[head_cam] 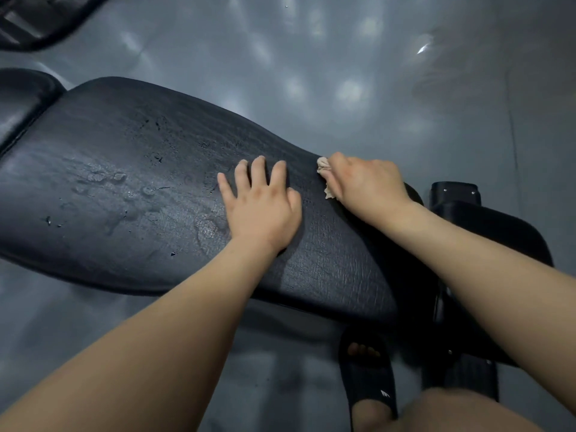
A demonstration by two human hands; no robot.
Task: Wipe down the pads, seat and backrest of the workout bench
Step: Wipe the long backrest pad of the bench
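Head view, far left: one smaller pad [18, 98], black, butted against the wide end of the long black pad [124, 182] that runs across the middle of the frame above a grey glossy floor [374, 73]. Scattered over the wide left half of that long pad, a patch of droplets [103, 182] and wet smears. Further right, one left hand [261, 210] laid palm down on the pad's top – fingers straight and spread, holding nothing. Just beside it, at the pad's far edge near the narrow end, one right hand [364, 182] with fingers curled round a single crumpled beige cloth [324, 173], pressing it to the vinyl. Below, on the floor, one black slide [371, 375] with toes showing and a small white mark [385, 393] – a logo shape, too small to read as a brand. Past the narrow end, far right, a third pad [486, 226], black, partly hidden behind the right forearm. Three pads, two hands, one cloth in all.
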